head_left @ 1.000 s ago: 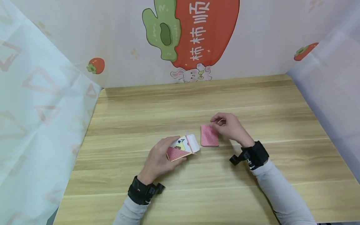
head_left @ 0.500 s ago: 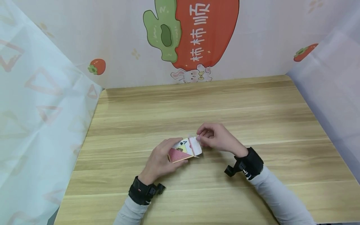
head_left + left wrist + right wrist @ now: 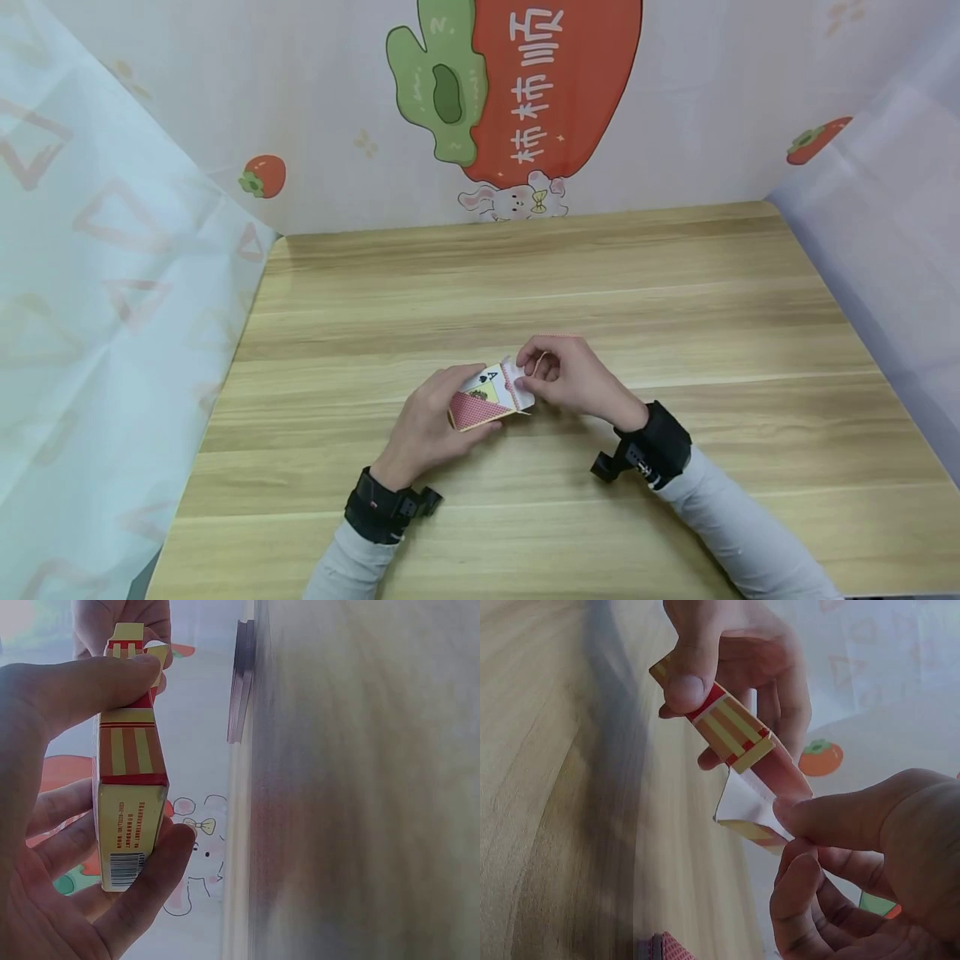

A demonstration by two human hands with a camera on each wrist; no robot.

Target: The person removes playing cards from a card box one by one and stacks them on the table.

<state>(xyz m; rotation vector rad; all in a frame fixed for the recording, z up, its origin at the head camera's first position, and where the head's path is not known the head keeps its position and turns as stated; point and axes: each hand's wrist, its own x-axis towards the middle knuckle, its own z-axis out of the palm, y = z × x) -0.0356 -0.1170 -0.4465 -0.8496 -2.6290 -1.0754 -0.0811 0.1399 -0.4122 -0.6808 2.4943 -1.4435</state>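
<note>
My left hand [image 3: 423, 425] grips a playing-card box [image 3: 474, 412] above the table, its thumb on one narrow side and fingers on the other. The box has a red-patterned face, and an ace of spades shows on it. The white open lid flap [image 3: 742, 801] points toward my right hand [image 3: 576, 382], whose thumb and index finger pinch its edge. A deck of red-backed cards [image 3: 241, 682] lies on the table; in the head view the right hand hides nearly all of it. The corner of that deck [image 3: 669, 948] shows low in the right wrist view.
The wooden table [image 3: 375, 292] extends around both hands. A white cloth backdrop [image 3: 322, 100] with persimmon and rabbit prints stands along its back edge, and more cloth hangs at both sides.
My right hand has moved left and toward me from the deck to the box's lid flap and now pinches it. The left hand keeps its grip on the box, nearly still.
</note>
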